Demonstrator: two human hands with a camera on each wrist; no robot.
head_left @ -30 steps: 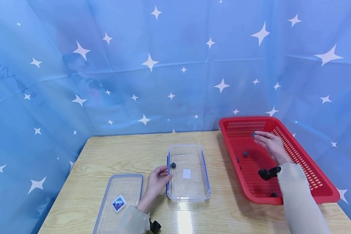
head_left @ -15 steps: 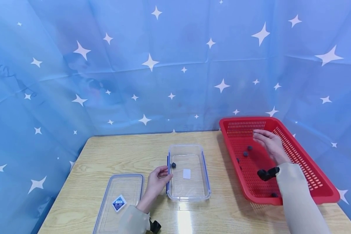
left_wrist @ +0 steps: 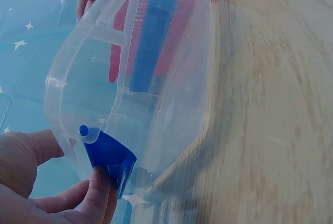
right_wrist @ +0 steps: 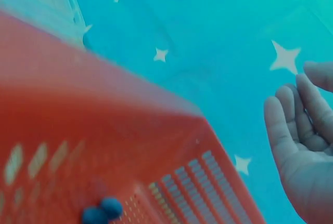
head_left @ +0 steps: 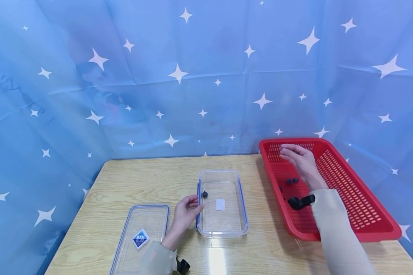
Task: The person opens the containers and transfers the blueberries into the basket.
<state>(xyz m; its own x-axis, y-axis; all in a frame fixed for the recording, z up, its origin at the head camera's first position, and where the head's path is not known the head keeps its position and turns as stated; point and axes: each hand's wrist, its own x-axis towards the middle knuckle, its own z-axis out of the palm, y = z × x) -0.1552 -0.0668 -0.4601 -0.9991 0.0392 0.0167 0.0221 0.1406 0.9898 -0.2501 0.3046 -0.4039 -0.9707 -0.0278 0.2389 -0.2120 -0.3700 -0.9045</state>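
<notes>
In the head view, my left hand (head_left: 186, 214) grips the left wall of a clear plastic food container (head_left: 223, 223). The left wrist view shows its thumb at the rim and its fingers on the blue clasp (left_wrist: 110, 156). One small dark blueberry-like ball (head_left: 205, 194) lies inside, by that wall. My right hand (head_left: 301, 164) hovers over the far left part of a red plastic basket (head_left: 361, 198), fingers loosely bent with nothing visible between them. Two dark balls (head_left: 292, 181) sit close together on the basket floor, below the hand. Another ball (head_left: 280, 189) is near the basket's left wall.
A clear lid (head_left: 151, 217) with a blue seal and a diamond label lies left of the container on the wooden table (head_left: 141, 175). A blue curtain (head_left: 206, 76) with white stars hangs behind the table. The right forearm covers part of the basket.
My right hand has let go of a dark ball, which now lies beside another on the basket floor. The hand has then moved left and slightly up. My left hand stays on the container.
</notes>
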